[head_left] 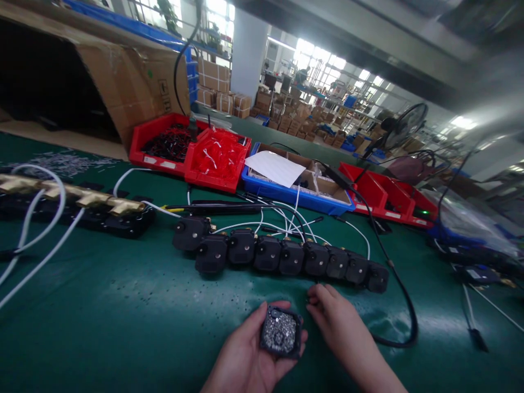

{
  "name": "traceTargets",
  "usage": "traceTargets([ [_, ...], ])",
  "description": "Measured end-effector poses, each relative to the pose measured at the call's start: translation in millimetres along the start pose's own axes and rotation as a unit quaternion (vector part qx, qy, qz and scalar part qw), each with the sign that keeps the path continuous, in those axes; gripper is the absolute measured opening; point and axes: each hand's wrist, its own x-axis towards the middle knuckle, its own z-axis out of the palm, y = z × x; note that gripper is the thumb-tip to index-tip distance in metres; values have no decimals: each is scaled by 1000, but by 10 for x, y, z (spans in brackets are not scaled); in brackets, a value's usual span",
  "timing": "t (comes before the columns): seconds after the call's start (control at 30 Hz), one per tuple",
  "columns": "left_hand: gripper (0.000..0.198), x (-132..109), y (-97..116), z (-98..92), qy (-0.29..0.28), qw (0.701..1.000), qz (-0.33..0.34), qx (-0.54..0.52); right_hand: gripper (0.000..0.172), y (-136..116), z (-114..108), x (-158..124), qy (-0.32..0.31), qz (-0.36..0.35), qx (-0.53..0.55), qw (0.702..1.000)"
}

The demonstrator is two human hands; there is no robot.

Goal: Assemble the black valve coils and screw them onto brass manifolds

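In my left hand [256,349] lies a small square black case [281,332], its hollow filled with many tiny shiny metal pieces, apparently screws. The thumb and fingers wrap its sides. Just right of the case is my right hand [333,314], its fingertips pinched together above the mat; whatever they hold is too small to make out. Beyond both hands runs a row of several black square housings [267,254] with white cables [295,213] trailing behind them.
Red bins [216,158] and a blue divided tray [298,202] with a white paper [276,168] line the back. At left lies a brass manifold [94,199] with white tubes. A thick black cable [391,267] loops at right. A cardboard box [135,82] stands back left.
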Motion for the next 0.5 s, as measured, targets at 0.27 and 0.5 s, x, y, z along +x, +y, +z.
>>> traceTargets([
  [0.27,47,13,12,-19,0,1000,-7,0,15,-121,30,81,-18,70,-41,997],
  [0.5,47,67,15,-76,-10,1000,-16,-14,14,-131,75,51,-3,85,-63,994],
])
